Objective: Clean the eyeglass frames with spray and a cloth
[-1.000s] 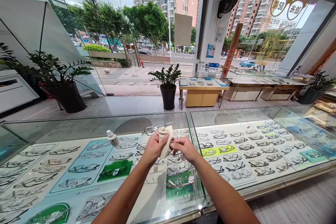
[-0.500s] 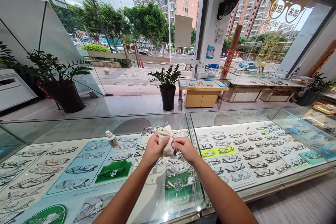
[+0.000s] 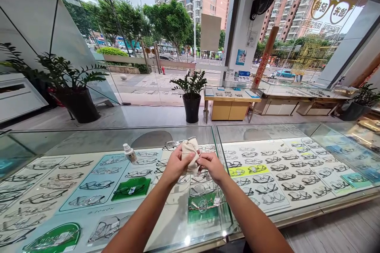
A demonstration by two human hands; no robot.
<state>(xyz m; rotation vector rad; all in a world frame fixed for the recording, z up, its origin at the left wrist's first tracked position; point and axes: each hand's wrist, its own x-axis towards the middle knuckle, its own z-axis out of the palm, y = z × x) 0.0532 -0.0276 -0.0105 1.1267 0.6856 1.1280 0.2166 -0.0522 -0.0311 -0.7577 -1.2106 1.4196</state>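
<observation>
My left hand (image 3: 175, 165) is closed round a cream cloth (image 3: 190, 151), its thumb pressed on the front of the folds. At the cloth's right edge, my right hand (image 3: 211, 165) has thumb and fingers pinched together; what lies between them is mostly hidden. Both hands are held over the glass display case (image 3: 175, 227). Just beyond the cloth shows a pair of thin-framed eyeglasses (image 3: 172, 144), partly covered by it; I cannot tell whether they are held. A small white-capped bottle (image 3: 130, 153) stands on the glass to the left.
Rows of eyeglasses (image 3: 102, 185) lie under the glass, some on green display cards (image 3: 131, 188). A second case (image 3: 267, 166) adjoins at the right. Past the counter stand a potted plant (image 3: 191, 106), a wooden display table (image 3: 233, 108) and tall windows.
The view has shifted slightly, so the scene sits a little further right and higher. The cloth's folds have changed a little between my hands; both hands keep their grip.
</observation>
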